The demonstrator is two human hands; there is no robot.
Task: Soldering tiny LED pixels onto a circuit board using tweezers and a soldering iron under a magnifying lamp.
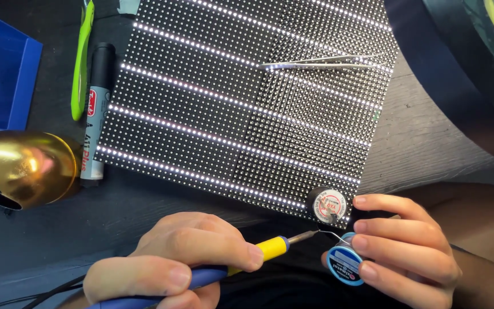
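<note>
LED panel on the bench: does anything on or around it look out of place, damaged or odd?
Only a few rows of the LED panel glow white; the rest is dark. Metal tweezers lie loose on its upper right area. The left hand holds a soldering iron, the right hand a small blue spool. Nothing looks spilled.

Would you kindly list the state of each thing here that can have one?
LED panel: lit in rows.
Soldering iron: held in left hand, tip at the solder wire.
Solder spool: held in right hand.
Flux tin: open.
Tweezers: lying on panel.
Marker: capped.
</note>
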